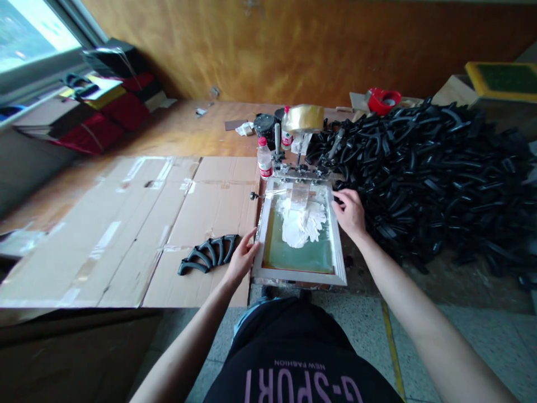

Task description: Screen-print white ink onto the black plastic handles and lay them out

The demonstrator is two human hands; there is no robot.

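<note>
A screen-printing frame [302, 275] with pale metal edges and a green mesh lies in front of me. Thick white ink [300, 226] is heaped on the mesh, and a squeegee [299, 197] rests at its far end. My left hand [242, 258] grips the frame's left edge near the front, thumb and forefinger against it. On the opposite edge, farther back, my right hand [350, 212] holds on with curled fingers. Whatever lies beneath the frame is hidden. Several curved black plastic handles [210, 252] lie in a row beside my left hand, on flattened cardboard [126, 224].
A big pile of black handles [419, 173] covers the right side. Behind the frame stand a hinge clamp [300, 170], a red-capped bottle [264, 158], a dark tub [264, 124] and a tape roll [306, 117]. A red tape dispenser [382, 102] and stacked boxes [94, 120] sit farther back.
</note>
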